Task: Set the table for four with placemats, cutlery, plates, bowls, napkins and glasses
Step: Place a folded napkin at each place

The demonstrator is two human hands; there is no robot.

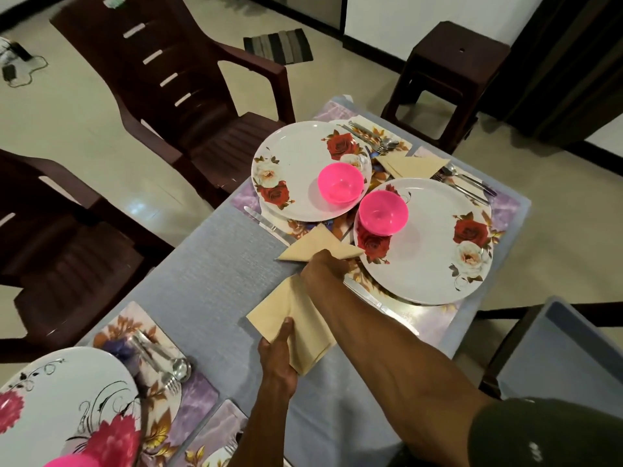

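Cream folded cloth napkin [323, 242], triangular, flat on grey tablecloth between two white rose-printed plates [308, 170], each carrying a pink plastic bowl [340, 187]; second cream napkin [296, 326] nearer, lifted.

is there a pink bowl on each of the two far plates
Yes, one pink bowl sits on the far left plate and another pink bowl on the far right plate.
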